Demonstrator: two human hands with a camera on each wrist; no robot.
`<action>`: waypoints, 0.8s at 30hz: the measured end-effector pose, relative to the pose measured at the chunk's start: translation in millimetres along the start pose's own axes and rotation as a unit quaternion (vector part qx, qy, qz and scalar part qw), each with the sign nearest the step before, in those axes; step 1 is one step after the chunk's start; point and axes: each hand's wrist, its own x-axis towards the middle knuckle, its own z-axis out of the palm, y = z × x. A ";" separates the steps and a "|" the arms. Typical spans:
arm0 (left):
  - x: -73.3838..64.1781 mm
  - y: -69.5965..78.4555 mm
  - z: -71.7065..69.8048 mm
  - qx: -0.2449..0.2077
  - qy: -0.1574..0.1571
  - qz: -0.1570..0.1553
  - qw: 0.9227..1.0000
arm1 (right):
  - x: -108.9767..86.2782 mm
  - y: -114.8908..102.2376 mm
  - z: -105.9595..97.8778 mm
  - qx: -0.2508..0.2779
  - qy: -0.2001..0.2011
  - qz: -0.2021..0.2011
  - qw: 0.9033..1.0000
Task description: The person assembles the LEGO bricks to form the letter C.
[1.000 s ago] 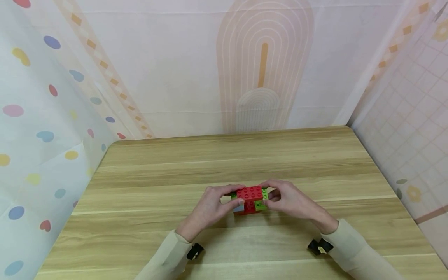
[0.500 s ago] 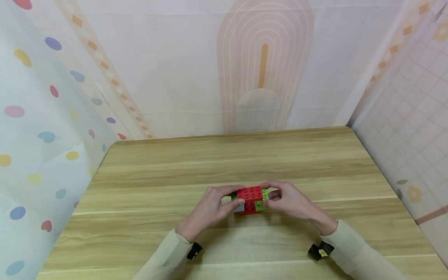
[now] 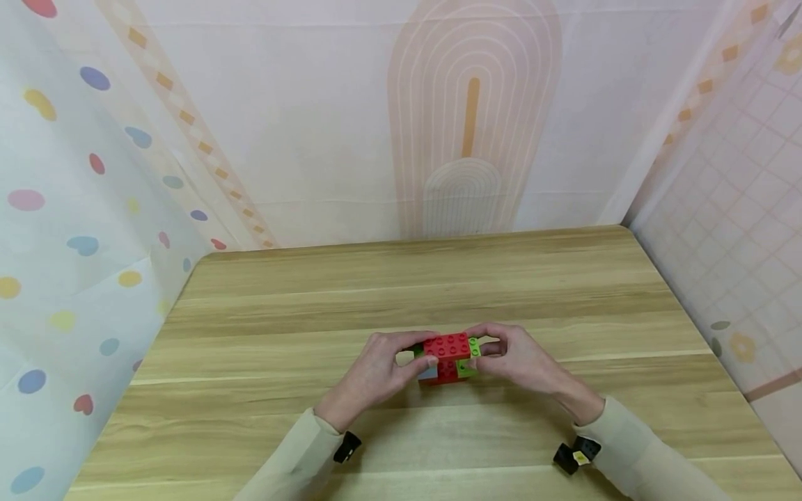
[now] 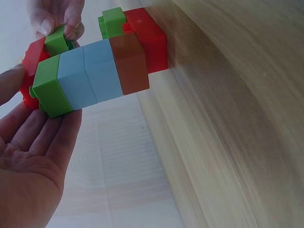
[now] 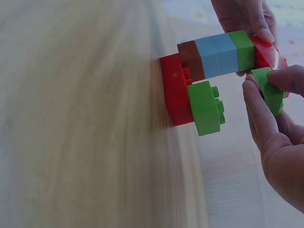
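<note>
A small structure of toy building bricks stands on the wooden table (image 3: 282, 396). Its base is a red brick (image 5: 176, 92). At the left end rises a column of a brown brick (image 4: 129, 64), two light blue bricks (image 4: 90, 73) and a green brick (image 4: 50, 85). A red brick (image 3: 447, 346) lies across the top. My left hand (image 3: 376, 376) grips its left end, thumb on the near side and fingers behind. Between thumb and fingers, my right hand (image 3: 526, 358) pinches a green brick (image 5: 268, 90) at the top red brick's right end. A lower green brick (image 5: 205, 108) sits on the base.
Patterned cloth hangs behind the table as a back wall (image 3: 313, 139), with a dotted cloth (image 3: 81, 292) on the left and a checked one (image 3: 745, 174) on the right. Black wrist devices (image 3: 575, 456) hang below the beige sleeves (image 3: 645, 445).
Both hands stay on the bricks with almost no movement. The right hand's fingers shift slightly on the green brick, and the right wrist turns a little.
</note>
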 end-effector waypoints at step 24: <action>0.9 -1.4 1.5 0.001 0.007 0.020 1.000 | 6.6 -21.9 3.6 0.016 0.021 0.061 0.998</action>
